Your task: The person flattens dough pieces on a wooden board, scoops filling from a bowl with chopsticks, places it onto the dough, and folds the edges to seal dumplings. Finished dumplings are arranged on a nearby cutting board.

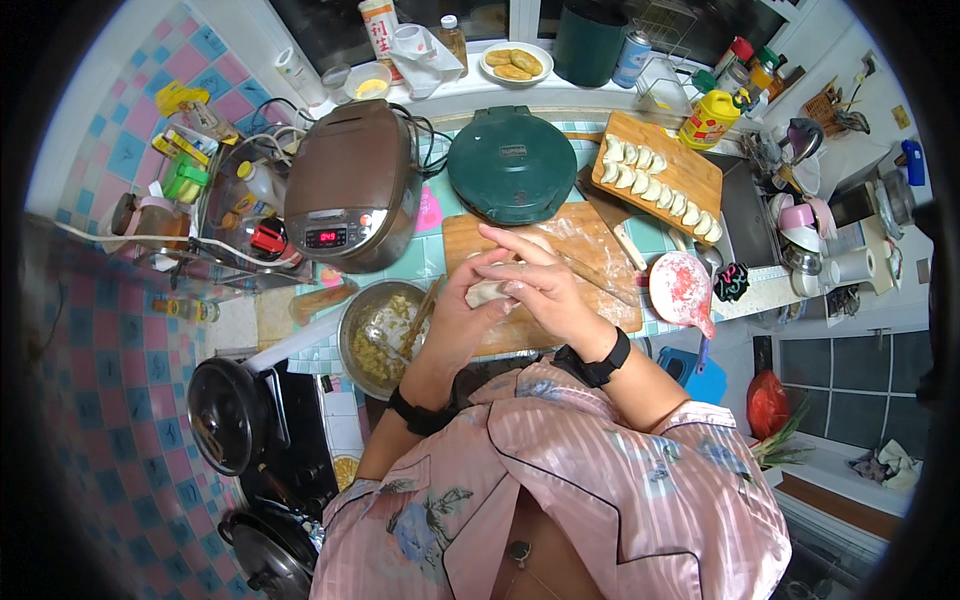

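Both my hands meet over a floured wooden board (517, 337). A pale dough dumpling (486, 293) lies between them, cradled by my left hand (461, 319), while the fingers of my right hand (551, 289) press on it. Behind my fingers, part of the board is hidden. A thin rolling pin (600, 281) rests on the board to the right. Left of the hands stands a steel bowl (346, 337) with yellowish filling (375, 345) and wooden chopsticks (420, 319). On a second wooden board (626, 133), at the back right, shaped dumplings (652, 187) lie in rows.
A brown rice cooker (352, 165) and a round green electric griddle (513, 165) stand behind the floured board. To its right are a knife handle (630, 247) and a floury pink scoop (679, 289). A lidded black pan (225, 416) sits on the stove at lower left.
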`<action>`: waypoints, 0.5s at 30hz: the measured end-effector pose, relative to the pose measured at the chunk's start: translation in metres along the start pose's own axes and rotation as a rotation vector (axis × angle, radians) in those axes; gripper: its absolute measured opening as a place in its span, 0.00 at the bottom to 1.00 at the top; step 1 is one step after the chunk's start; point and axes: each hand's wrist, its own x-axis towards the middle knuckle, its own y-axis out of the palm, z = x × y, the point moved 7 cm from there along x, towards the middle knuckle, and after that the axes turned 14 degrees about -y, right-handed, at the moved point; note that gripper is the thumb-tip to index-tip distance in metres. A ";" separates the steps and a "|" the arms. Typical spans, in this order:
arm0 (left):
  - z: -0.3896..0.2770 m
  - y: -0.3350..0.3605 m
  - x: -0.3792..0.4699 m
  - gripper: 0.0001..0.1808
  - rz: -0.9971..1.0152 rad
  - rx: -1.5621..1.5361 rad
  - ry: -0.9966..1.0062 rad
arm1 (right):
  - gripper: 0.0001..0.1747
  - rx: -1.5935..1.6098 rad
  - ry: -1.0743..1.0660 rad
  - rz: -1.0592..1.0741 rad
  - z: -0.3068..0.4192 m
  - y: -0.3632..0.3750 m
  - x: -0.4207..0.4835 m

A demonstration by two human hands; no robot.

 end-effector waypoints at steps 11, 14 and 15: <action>0.025 0.019 0.036 0.21 0.237 -0.518 -0.200 | 0.40 -0.124 0.199 -0.137 -0.025 -0.018 -0.028; 0.036 0.029 0.047 0.20 0.187 -0.485 -0.247 | 0.38 -0.100 0.224 -0.185 -0.033 -0.028 -0.039; 0.037 0.034 0.050 0.19 0.204 -0.463 -0.240 | 0.38 -0.108 0.245 -0.197 -0.035 -0.033 -0.044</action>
